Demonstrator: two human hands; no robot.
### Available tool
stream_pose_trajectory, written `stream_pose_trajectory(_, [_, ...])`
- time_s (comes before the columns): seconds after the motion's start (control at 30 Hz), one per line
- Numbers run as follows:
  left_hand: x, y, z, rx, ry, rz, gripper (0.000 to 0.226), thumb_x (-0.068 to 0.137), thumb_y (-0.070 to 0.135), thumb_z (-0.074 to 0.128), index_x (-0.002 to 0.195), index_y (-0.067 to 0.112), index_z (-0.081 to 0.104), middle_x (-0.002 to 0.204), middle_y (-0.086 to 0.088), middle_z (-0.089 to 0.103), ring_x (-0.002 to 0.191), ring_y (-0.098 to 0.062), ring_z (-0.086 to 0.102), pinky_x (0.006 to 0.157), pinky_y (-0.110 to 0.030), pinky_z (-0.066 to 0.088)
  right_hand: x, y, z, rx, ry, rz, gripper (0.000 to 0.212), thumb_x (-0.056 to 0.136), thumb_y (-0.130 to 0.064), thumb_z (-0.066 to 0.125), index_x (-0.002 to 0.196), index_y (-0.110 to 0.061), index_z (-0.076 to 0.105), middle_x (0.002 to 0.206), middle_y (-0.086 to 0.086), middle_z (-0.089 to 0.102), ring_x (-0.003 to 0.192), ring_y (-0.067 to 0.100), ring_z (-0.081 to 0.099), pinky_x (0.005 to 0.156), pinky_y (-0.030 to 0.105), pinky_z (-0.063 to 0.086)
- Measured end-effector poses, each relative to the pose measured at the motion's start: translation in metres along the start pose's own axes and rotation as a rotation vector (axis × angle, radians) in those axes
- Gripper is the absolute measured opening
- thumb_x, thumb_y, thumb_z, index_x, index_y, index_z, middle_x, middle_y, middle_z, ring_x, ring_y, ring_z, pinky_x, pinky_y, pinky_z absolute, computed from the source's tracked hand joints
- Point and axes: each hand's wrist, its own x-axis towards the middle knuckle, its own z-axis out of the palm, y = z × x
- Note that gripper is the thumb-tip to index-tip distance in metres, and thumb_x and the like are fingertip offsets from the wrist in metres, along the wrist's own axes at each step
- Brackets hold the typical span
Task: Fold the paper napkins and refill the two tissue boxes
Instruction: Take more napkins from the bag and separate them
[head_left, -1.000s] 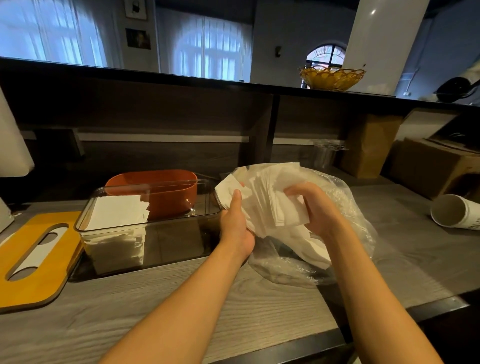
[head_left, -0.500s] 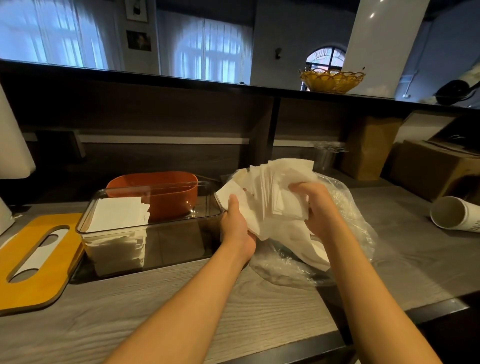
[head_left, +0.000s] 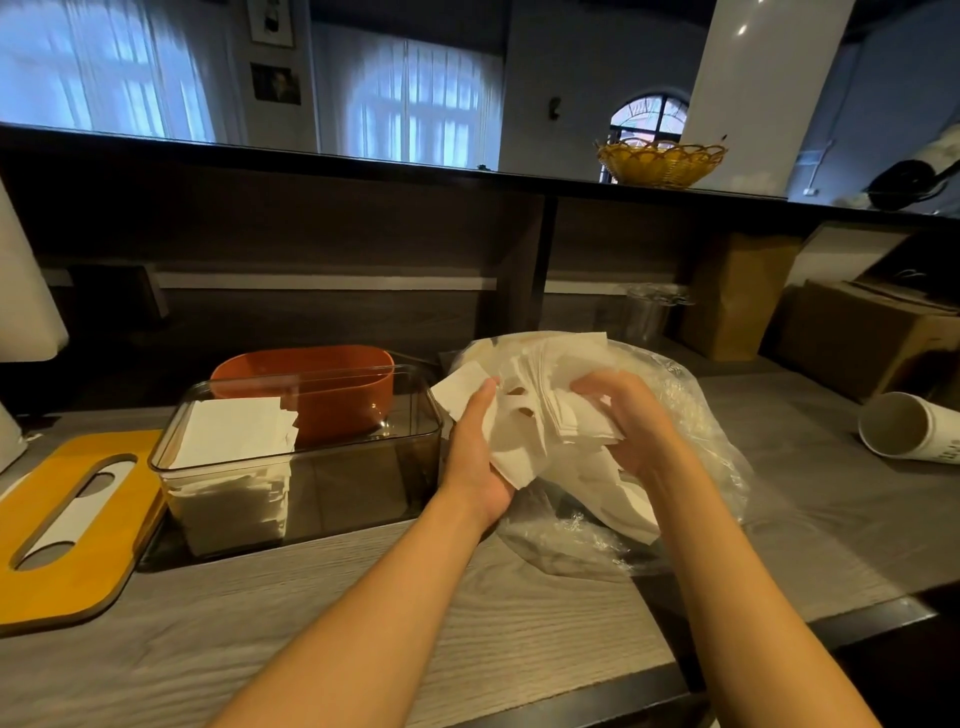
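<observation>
Both my hands hold a thick bundle of white paper napkins (head_left: 545, 395) above an open clear plastic bag (head_left: 691, 467) on the counter. My left hand (head_left: 475, 457) grips the bundle from its left side, thumb up along the paper. My right hand (head_left: 631, 421) curls over the top of the bundle. A clear smoky tissue box (head_left: 363, 467) stands just left of my left hand, with a stack of folded napkins (head_left: 234, 431) in its left half. An orange tissue box (head_left: 332, 384) sits right behind it. More napkins lie inside the bag.
A yellow wooden slotted lid (head_left: 67, 525) lies flat at the left. A white paper cup (head_left: 904, 428) lies on its side at the right. Cardboard boxes (head_left: 857, 343) and a brown paper bag (head_left: 737, 296) stand at the back right. A woven basket (head_left: 660, 161) sits on the upper ledge.
The napkin bundle rose slightly, then came back down toward the bag. My right hand slid lower over the bundle's top and my left hand shifted its hold on the left edge.
</observation>
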Motion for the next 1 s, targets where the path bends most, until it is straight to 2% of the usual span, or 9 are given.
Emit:
stream_pose_trajectory(0.13, [0.003,-0.003,-0.003,0.050,-0.040,-0.021,0.015,0.097,0.029,0.062,0.105,0.022,0.072,0.104,-0.010,0.074,0.091,-0.027,0.069,0.077,-0.042,0.056,-0.002,-0.002,-0.002,0.019,0.020,-0.015,0.011,0.085,-0.006,0.058,0.093,-0.007,0.066,0.091,0.008,0.064,0.079,0.021,0.063,0.061,0.030,0.049])
stream_pose_trajectory(0.3, [-0.002,0.000,-0.003,0.097,-0.036,-0.153,0.035,0.098,0.048,0.056,0.117,0.021,0.068,0.092,-0.010,0.077,0.082,-0.027,0.071,0.073,-0.040,0.057,-0.009,-0.004,-0.010,0.415,-0.227,-0.045,0.030,0.086,-0.002,0.047,0.072,-0.010,0.072,0.068,0.005,0.065,0.060,0.016,0.066,0.052,0.025,0.053])
stream_pose_trajectory(0.4, [0.000,-0.001,-0.003,0.175,-0.010,-0.161,0.039,0.098,0.049,0.056,0.124,0.021,0.065,0.093,-0.009,0.076,0.082,-0.027,0.070,0.064,-0.037,0.057,-0.007,0.001,-0.014,0.615,-0.339,-0.052,0.006,0.072,-0.007,0.069,0.078,-0.006,0.070,0.070,0.006,0.064,0.060,0.015,0.067,0.051,0.024,0.056])
stream_pose_trajectory(0.43, [0.002,-0.002,-0.003,0.210,0.011,-0.159,0.043,0.097,0.050,0.058,0.129,0.021,0.063,0.099,-0.010,0.075,0.084,-0.028,0.071,0.062,-0.038,0.058,-0.004,0.004,-0.015,0.613,-0.355,-0.043,0.023,0.061,-0.009,0.081,0.080,-0.005,0.069,0.073,0.007,0.062,0.062,0.015,0.067,0.053,0.023,0.056])
stream_pose_trajectory(0.5, [0.005,-0.002,-0.003,0.223,0.029,-0.187,0.049,0.096,0.054,0.059,0.134,0.024,0.060,0.111,-0.012,0.074,0.091,-0.030,0.071,0.067,-0.042,0.059,-0.003,0.007,-0.017,0.582,-0.345,0.030,0.043,0.046,-0.012,0.088,0.078,-0.005,0.062,0.075,0.008,0.053,0.062,0.017,0.063,0.054,0.023,0.052])
stream_pose_trajectory(0.6, [-0.002,0.000,-0.003,0.172,-0.031,-0.235,0.052,0.096,0.060,0.052,0.129,0.022,0.063,0.107,-0.013,0.075,0.092,-0.030,0.070,0.073,-0.042,0.058,-0.010,-0.001,-0.015,0.377,-0.279,0.077,0.006,0.070,-0.009,0.068,0.065,-0.008,0.065,0.069,0.007,0.054,0.059,0.017,0.058,0.054,0.025,0.047])
stream_pose_trajectory(0.67, [-0.006,0.001,-0.002,0.135,-0.116,-0.214,0.057,0.094,0.062,0.049,0.127,0.018,0.066,0.108,-0.014,0.074,0.094,-0.029,0.069,0.079,-0.042,0.057,-0.009,-0.004,-0.011,0.167,-0.198,0.076,0.028,0.085,-0.005,0.053,0.063,-0.011,0.069,0.060,0.003,0.061,0.054,0.014,0.060,0.054,0.026,0.046])
stream_pose_trajectory(0.8, [-0.011,-0.001,0.002,0.193,-0.200,-0.161,0.048,0.096,0.057,0.046,0.116,0.019,0.068,0.100,-0.012,0.076,0.084,-0.025,0.072,0.075,-0.039,0.058,-0.005,-0.003,-0.008,0.021,-0.081,0.076,0.012,0.087,-0.008,0.054,0.080,-0.007,0.064,0.069,0.006,0.062,0.060,0.019,0.060,0.058,0.030,0.046])
stream_pose_trajectory(1.0, [-0.010,0.000,-0.001,0.173,-0.242,-0.147,0.058,0.094,0.060,0.044,0.131,0.020,0.063,0.121,-0.018,0.071,0.099,-0.033,0.070,0.078,-0.048,0.057,0.000,-0.001,-0.007,-0.060,0.035,0.007,0.007,0.082,-0.006,0.056,0.082,-0.006,0.063,0.082,0.009,0.061,0.069,0.020,0.059,0.058,0.029,0.043])
